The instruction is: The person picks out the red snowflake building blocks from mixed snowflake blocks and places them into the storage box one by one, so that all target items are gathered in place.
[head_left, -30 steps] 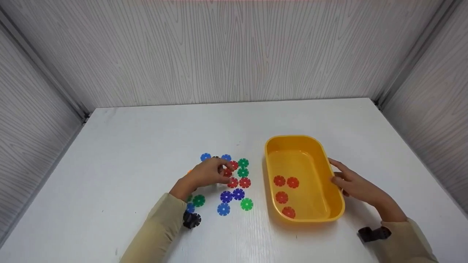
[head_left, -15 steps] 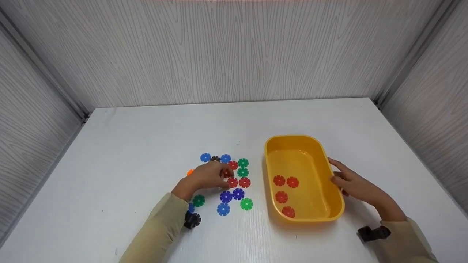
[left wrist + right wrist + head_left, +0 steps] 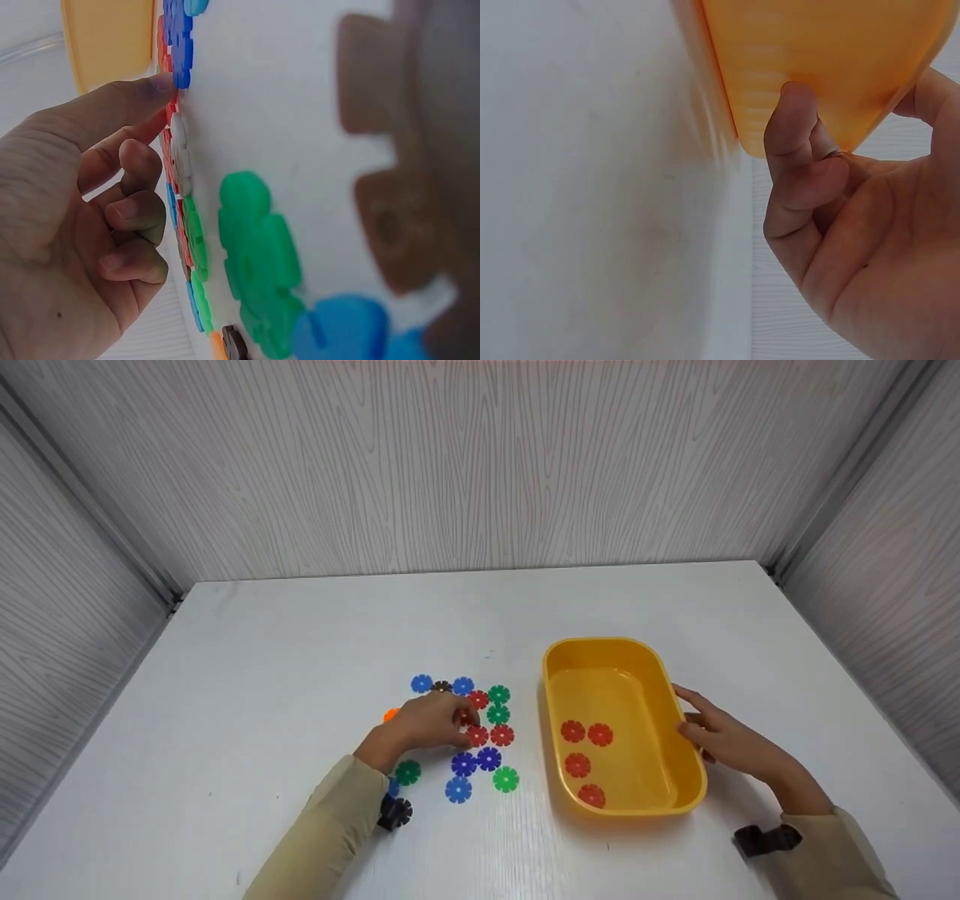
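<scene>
In the head view my left hand point(image 3: 431, 721) reaches down among flat, notched snowflake building discs on the white table. Its thumb and index finger close on the edges of a red snowflake disc point(image 3: 477, 736); the other fingers curl in, as the left wrist view shows. Beside that one lies another red disc point(image 3: 502, 735). My right hand point(image 3: 731, 739) grips the right wall of a yellow plastic basin point(image 3: 553, 690), its thumb at the rim and fingers against the outside. Several red discs point(image 3: 577, 765) lie on the basin's floor.
Around my left hand lie green discs point(image 3: 499, 694), purple-blue discs point(image 3: 489, 758), a light green disc point(image 3: 506, 779), blue discs point(image 3: 458, 790), an orange disc point(image 3: 391, 715) and a dark disc point(image 3: 403, 811). The table point(image 3: 315, 645) meets a grey wood-grain wall point(image 3: 480, 472) behind.
My left hand has lowered slightly, and its thumb and index finger have drawn closer onto the red disc. The right hand and the basin stay where they were.
</scene>
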